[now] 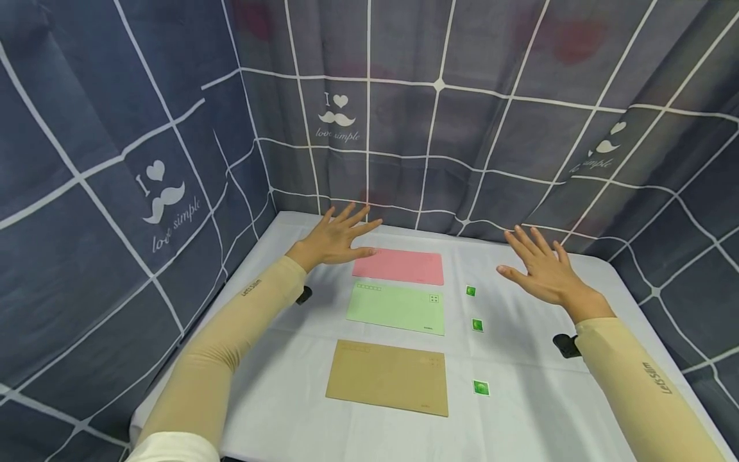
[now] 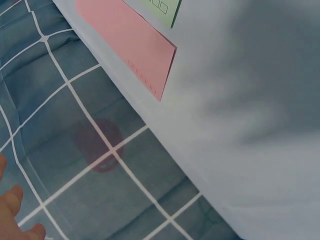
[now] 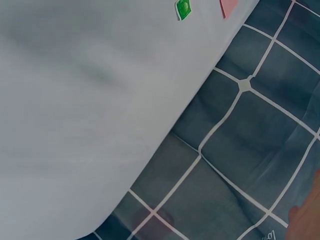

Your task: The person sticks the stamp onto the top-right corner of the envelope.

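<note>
Both hands hover with fingers spread and nothing held. The left hand (image 1: 331,240) is nearest the pink envelope (image 1: 398,266), its thumb overlapping that envelope's left corner in the head view. Nearer the body lie a green envelope (image 1: 396,308) and a brown envelope (image 1: 388,378), all in a column. To their right sit three small green stamps: a far stamp (image 1: 471,290), a middle stamp (image 1: 477,325) and a near stamp (image 1: 481,387). My right hand (image 1: 543,273) is held to the right of the stamps. Only fingertips (image 2: 12,200) show in the left wrist view.
A white cloth covers the table (image 1: 288,385). Dark grid-patterned curtains (image 1: 398,115) hang behind it and along both sides. Each wrist wears a small black device, such as the right one (image 1: 566,345).
</note>
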Demonstrator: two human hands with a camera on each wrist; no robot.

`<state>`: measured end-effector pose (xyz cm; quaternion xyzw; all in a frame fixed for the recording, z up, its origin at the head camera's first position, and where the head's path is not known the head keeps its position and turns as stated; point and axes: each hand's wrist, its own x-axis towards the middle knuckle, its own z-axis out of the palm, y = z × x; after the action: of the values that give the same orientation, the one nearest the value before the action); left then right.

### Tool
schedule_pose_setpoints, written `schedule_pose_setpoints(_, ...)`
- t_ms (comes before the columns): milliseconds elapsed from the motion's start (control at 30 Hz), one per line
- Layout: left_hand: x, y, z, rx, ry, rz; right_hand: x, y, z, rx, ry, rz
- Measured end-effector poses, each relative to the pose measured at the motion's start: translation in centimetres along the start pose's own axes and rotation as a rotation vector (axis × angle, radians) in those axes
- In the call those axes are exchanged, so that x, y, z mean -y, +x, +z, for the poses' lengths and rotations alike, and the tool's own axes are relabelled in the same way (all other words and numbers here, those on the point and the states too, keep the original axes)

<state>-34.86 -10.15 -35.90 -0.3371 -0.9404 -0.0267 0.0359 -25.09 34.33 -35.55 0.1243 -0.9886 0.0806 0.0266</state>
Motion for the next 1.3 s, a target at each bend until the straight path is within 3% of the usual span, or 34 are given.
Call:
schedule_pose_setpoints(367,0.3,-0.1,1.0,0.007,-0.098,0.005,0.0,0.4,0.4,0.013,0.033,0.002)
schedule_pose_setpoints(867,0.8,-0.1,3.0,-0.027,-0.091,0.033,0.0,0.6,0.9,0.028,0.056,0.004)
schedule_pose_setpoints(1300,0.8,-0.5,3.5,0.005,-0.117,-0.013,0.1,0.4,0.9,0.042,0.062,0.001)
